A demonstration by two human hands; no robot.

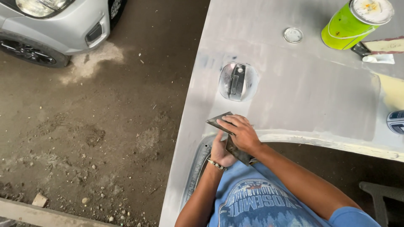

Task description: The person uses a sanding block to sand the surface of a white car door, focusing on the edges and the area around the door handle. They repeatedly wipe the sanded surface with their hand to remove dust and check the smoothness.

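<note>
Holding: right hand (243, 133) is wrapped over a flat dark spreader blade (219, 121), fingers curled on top, so it's closed on that tool. Looks like the grip sits high on the blade to keep the working edge free.
Left hand (219, 152): tucked right under the right one, beaded bracelet on the wrist. It seems to be pinching a second dark blade (237, 152) that runs down toward the chest, but the right hand covers most of it, so I can't say for sure how the fingers sit.
Why two blades, my guess: one carries or cleans, the other spreads. They're touching or nearly so, edge against face.
Panel: both hands hover just over the near edge of a big grey sanded body panel (303, 84), right above the wheel-arch curve.
Fuel filler recess (238, 81): straight ahead of the right hand's fingertips, close by, with a dark cap piece in it.
Green tin (351, 23): far ahead and off to the right of the hands, well apart, lying tilted on the panel, handy but out of the way.
Small round lid (293, 35): ahead, beyond the recess, left of the tin.
Silver car (54, 21): way off to the left, on the dirt floor.
</note>
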